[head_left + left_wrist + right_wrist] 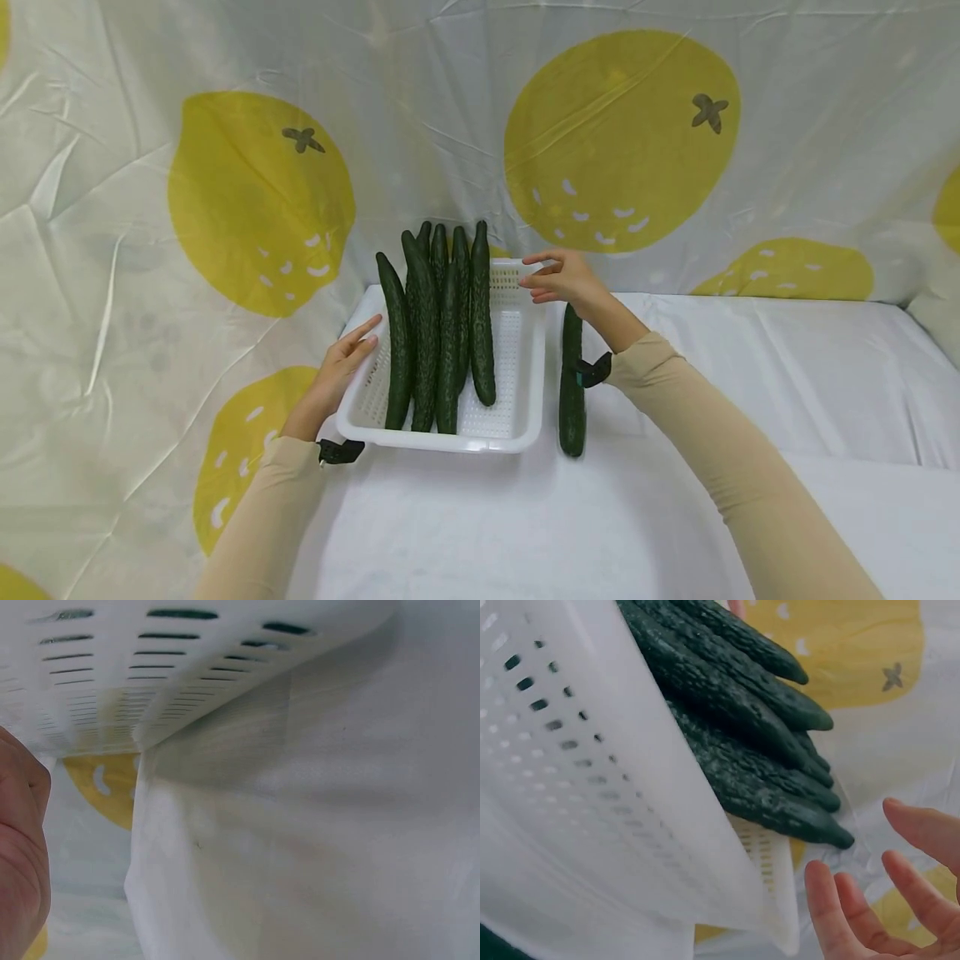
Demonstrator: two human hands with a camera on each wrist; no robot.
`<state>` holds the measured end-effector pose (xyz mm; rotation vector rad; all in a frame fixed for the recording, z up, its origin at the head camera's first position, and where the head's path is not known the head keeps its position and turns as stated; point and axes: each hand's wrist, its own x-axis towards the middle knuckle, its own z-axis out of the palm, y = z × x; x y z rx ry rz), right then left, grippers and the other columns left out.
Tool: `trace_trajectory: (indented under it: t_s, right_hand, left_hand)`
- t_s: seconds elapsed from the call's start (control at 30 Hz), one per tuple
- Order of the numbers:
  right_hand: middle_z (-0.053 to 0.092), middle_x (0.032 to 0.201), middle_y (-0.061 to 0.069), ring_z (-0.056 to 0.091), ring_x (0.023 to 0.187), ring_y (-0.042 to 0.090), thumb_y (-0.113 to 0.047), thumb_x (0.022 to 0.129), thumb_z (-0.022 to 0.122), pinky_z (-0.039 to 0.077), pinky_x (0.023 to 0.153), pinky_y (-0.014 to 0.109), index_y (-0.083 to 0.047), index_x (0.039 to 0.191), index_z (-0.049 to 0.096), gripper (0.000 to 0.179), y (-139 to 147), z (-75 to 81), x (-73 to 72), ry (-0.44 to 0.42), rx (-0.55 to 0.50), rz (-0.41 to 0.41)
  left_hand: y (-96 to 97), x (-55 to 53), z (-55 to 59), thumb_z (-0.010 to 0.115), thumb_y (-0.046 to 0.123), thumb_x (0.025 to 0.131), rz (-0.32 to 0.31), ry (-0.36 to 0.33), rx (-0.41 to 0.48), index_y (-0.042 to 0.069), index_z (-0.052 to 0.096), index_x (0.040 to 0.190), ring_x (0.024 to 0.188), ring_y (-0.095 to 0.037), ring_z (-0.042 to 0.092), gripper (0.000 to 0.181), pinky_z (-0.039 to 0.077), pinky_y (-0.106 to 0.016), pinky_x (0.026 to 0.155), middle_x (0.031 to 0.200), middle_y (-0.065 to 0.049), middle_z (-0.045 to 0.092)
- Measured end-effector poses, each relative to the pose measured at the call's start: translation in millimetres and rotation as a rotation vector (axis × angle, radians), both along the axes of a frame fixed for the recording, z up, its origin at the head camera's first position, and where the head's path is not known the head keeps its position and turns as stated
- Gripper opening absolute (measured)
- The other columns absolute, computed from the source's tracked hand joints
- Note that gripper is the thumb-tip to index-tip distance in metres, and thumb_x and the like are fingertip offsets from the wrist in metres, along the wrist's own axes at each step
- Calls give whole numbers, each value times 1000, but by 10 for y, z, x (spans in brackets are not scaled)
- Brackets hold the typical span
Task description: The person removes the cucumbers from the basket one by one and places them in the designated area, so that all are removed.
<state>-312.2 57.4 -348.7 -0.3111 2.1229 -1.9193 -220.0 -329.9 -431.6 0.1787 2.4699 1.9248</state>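
A white perforated plastic basket holds several dark green cucumbers, side by side and leaning toward its far end, their tips above the rim. My left hand is at the basket's left side, fingers extended along the rim; in the left wrist view only part of that hand shows, beside the slotted wall. Over the far right corner, my right hand has its fingers spread with nothing in them. The right wrist view shows its separated fingertips near the cucumber tips.
One more cucumber lies on the white-covered table, right of the basket and under my right forearm. Behind stands a pale curtain printed with big yellow lemons. A black wrist camera sits on the left wrist.
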Motion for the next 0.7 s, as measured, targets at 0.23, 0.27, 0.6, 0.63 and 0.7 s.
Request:
trace_trajectory:
  t_s: [0.23, 0.27, 0.6, 0.63, 0.7]
  right_hand:
    - [58, 128, 27, 67, 89, 32, -5, 92, 71, 50, 93, 51, 2, 137, 56, 48, -219, -4, -25, -31, -31, -13]
    - [58, 128, 27, 67, 89, 32, -5, 92, 71, 50, 93, 51, 2, 137, 56, 47, -245, -8, -29, -30, -31, -12]
    - [60, 127, 25, 65, 92, 34, -6, 91, 74, 54, 87, 46, 1, 136, 57, 49, -501, -80, -72, -46, -10, -22]
    - [60, 127, 24, 65, 95, 36, -6, 90, 74, 55, 85, 44, 0, 136, 58, 49, -524, -86, -73, -46, -3, -25]
    - [61, 127, 24, 64, 99, 39, -5, 90, 74, 55, 84, 43, 0, 136, 58, 49, -571, -88, -77, -40, 9, -30]
  left_hand:
    - [-12, -1, 15, 45, 21, 108, -8, -16, 16, 8, 31, 157, 100, -9, 58, 52, 52, -22, 78, 140, -32, 44]
    - [-3, 6, 32, 45, 20, 108, -8, -20, 17, 7, 31, 156, 101, -11, 58, 52, 52, -23, 78, 140, -32, 44]
    - [13, 30, 74, 43, 18, 109, -15, -26, 22, 5, 30, 156, 101, -13, 59, 51, 53, -24, 79, 142, -33, 42]
    - [-8, 6, 31, 43, 19, 109, -16, -22, 25, 7, 30, 157, 101, -12, 59, 51, 53, -24, 78, 142, -33, 42]
    - [-33, -21, -20, 45, 22, 108, -17, -16, 29, 9, 30, 157, 99, -10, 59, 52, 53, -24, 78, 142, -32, 43]
